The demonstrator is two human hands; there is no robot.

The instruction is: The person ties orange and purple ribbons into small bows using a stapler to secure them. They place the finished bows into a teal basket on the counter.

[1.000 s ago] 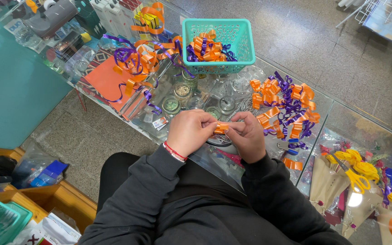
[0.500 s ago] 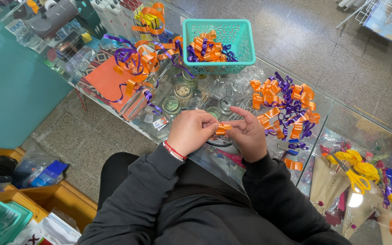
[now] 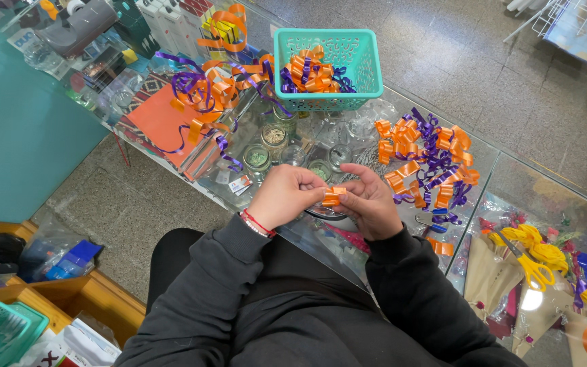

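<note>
A small orange ribbon bow [image 3: 334,196] sat pinched between both hands, just above the glass worktop [image 3: 511,177]. The left hand [image 3: 283,197] gripped its left end, the right hand [image 3: 369,202] its right end, fingers closed on it. Loose orange and purple bows [image 3: 426,160] lay just beyond; a teal basket [image 3: 327,66] stood farther back.

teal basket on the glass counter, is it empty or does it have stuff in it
Partly filled: the teal basket stands upright with orange and purple ribbon bows piled inside, below its rim.
</note>
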